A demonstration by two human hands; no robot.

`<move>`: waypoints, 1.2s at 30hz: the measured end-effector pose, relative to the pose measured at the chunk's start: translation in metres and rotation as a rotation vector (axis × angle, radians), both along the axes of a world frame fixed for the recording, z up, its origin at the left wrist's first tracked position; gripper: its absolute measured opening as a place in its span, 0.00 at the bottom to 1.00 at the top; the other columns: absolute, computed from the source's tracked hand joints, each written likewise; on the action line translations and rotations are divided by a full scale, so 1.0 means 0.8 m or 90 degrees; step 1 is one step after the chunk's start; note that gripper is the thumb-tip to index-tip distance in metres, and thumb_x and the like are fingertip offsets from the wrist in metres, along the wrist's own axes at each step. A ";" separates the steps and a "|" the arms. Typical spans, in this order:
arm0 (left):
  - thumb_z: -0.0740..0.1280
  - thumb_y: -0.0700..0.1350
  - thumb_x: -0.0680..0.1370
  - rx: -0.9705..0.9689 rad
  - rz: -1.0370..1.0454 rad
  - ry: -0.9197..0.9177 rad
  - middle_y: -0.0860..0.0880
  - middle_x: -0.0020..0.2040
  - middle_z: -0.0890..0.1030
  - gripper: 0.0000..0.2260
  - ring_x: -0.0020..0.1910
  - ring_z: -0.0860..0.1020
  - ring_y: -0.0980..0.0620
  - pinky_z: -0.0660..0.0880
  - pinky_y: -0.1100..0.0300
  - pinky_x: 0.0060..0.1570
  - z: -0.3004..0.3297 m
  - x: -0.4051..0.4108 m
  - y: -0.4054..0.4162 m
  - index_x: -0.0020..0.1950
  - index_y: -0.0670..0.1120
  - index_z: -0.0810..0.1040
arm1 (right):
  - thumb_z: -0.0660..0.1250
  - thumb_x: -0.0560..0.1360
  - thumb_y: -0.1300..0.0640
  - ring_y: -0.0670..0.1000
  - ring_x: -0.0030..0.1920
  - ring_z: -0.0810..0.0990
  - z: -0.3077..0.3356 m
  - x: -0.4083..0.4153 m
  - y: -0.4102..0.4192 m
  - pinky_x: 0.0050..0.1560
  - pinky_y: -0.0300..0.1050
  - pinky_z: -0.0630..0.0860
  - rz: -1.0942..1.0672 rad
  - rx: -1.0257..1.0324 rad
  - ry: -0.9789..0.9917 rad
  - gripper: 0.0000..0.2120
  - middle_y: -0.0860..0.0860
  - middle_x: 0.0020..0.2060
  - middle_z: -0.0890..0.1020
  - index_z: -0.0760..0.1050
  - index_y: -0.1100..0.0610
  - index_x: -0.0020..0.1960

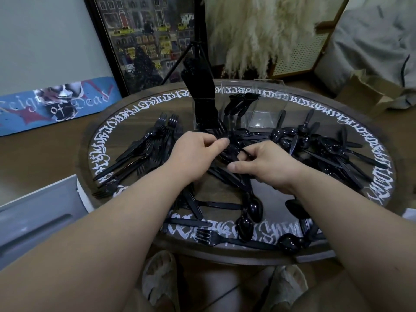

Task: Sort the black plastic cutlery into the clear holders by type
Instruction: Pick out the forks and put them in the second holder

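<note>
Both hands work mid-table: left hand (195,147) & right hand (263,163) pinch black plastic cutlery (231,152) from the pile. Step: picking by type. Next: carry it to clear plastic holders (263,106) at far edge.

Cutlery (324,154): I see glossy black plastic throughout, forks, knives and spoons alike.
Holders (263,109): I read them as clear, colourless, the black pieces inside showing through.
Table (227,194): dark brown wood grain, I note, ringed by white gothic-style lettering.
Skateboard deck (56,104): light blue with red shapes and white script, from my view.
Framed picture (148,37): black frame; I make out yellow cabs among dark, red and cream buildings.
Pampas grass (258,32): cream-white plumes.
Slippers (157,280): I see fuzzy beige.
</note>
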State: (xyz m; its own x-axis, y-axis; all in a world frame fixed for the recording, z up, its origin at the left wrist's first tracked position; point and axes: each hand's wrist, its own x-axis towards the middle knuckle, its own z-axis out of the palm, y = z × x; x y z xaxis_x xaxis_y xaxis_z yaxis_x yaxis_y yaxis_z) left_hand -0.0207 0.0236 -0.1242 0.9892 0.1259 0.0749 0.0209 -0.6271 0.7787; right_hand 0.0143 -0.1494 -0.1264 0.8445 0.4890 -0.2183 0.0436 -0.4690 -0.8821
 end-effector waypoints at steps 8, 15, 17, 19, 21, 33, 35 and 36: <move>0.58 0.45 0.82 -0.182 0.135 0.049 0.47 0.40 0.85 0.09 0.39 0.83 0.49 0.75 0.60 0.36 -0.001 0.009 0.007 0.46 0.44 0.73 | 0.75 0.69 0.52 0.51 0.40 0.80 -0.015 0.010 0.015 0.45 0.47 0.77 -0.012 -0.177 -0.172 0.09 0.50 0.36 0.82 0.80 0.56 0.40; 0.54 0.48 0.83 -0.084 0.152 0.069 0.48 0.35 0.83 0.12 0.35 0.82 0.50 0.76 0.57 0.42 -0.013 -0.004 0.041 0.41 0.47 0.65 | 0.70 0.71 0.52 0.55 0.43 0.78 -0.033 0.007 0.042 0.40 0.43 0.72 0.043 -0.435 -0.264 0.09 0.51 0.38 0.80 0.73 0.53 0.36; 0.54 0.47 0.83 -0.099 0.160 0.059 0.50 0.33 0.79 0.12 0.31 0.80 0.55 0.74 0.61 0.38 -0.013 -0.006 0.044 0.41 0.48 0.66 | 0.71 0.71 0.54 0.53 0.42 0.77 -0.027 0.009 0.039 0.40 0.42 0.72 0.019 -0.389 -0.239 0.07 0.51 0.37 0.80 0.75 0.55 0.37; 0.53 0.45 0.83 -0.138 0.162 0.061 0.49 0.34 0.76 0.11 0.33 0.80 0.54 0.75 0.56 0.41 -0.014 -0.004 0.047 0.42 0.48 0.67 | 0.72 0.71 0.55 0.50 0.37 0.76 -0.016 0.011 0.031 0.36 0.42 0.70 -0.020 -0.308 -0.207 0.08 0.50 0.35 0.80 0.78 0.59 0.39; 0.54 0.41 0.81 -0.182 0.162 0.082 0.49 0.34 0.75 0.09 0.35 0.78 0.52 0.75 0.52 0.42 -0.013 -0.002 0.046 0.43 0.49 0.69 | 0.72 0.72 0.56 0.45 0.30 0.73 -0.006 0.008 0.024 0.31 0.39 0.67 -0.069 -0.178 -0.149 0.08 0.50 0.31 0.78 0.79 0.61 0.39; 0.56 0.41 0.82 -0.333 0.045 0.106 0.48 0.46 0.82 0.05 0.40 0.83 0.52 0.76 0.59 0.36 0.000 -0.001 0.009 0.52 0.47 0.71 | 0.68 0.75 0.62 0.40 0.18 0.68 0.014 -0.008 0.035 0.20 0.29 0.62 -0.098 0.068 -0.011 0.04 0.53 0.34 0.80 0.80 0.63 0.45; 0.56 0.42 0.82 -0.325 0.026 0.109 0.45 0.47 0.82 0.05 0.41 0.84 0.47 0.75 0.58 0.35 -0.002 0.000 0.005 0.54 0.46 0.71 | 0.68 0.75 0.63 0.40 0.18 0.68 0.013 -0.008 0.037 0.20 0.29 0.62 -0.095 0.070 -0.010 0.04 0.54 0.34 0.80 0.80 0.64 0.44; 0.57 0.42 0.82 -0.319 0.028 0.104 0.44 0.46 0.82 0.05 0.41 0.84 0.45 0.76 0.57 0.35 -0.003 0.000 0.004 0.52 0.46 0.72 | 0.68 0.75 0.64 0.40 0.18 0.68 0.012 -0.008 0.037 0.20 0.29 0.62 -0.092 0.068 -0.011 0.04 0.54 0.34 0.80 0.80 0.64 0.44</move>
